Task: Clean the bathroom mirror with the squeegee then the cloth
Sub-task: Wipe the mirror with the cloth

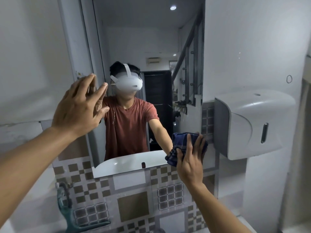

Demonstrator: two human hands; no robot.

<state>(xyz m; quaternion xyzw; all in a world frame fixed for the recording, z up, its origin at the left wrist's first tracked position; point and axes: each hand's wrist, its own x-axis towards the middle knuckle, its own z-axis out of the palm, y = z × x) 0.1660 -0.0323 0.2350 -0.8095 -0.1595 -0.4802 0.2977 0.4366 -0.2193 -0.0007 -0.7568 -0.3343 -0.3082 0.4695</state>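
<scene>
The tall bathroom mirror [151,39] hangs on the wall straight ahead and reflects a person in a red shirt. My right hand [190,158] presses a bunched dark blue cloth [181,142] flat against the mirror's lower right corner. My left hand [80,106] is raised with fingers spread, its fingertips resting at the mirror's left edge, holding nothing. At the lower left lies a teal squeegee [67,207], leaning by the tiled wall below the mirror, away from both hands.
A white wall-mounted dispenser [252,125] juts out just right of the cloth. Brown-and-grey patterned tiles [131,199] cover the wall under the mirror. A white basin shows only as a reflection at the mirror's bottom edge.
</scene>
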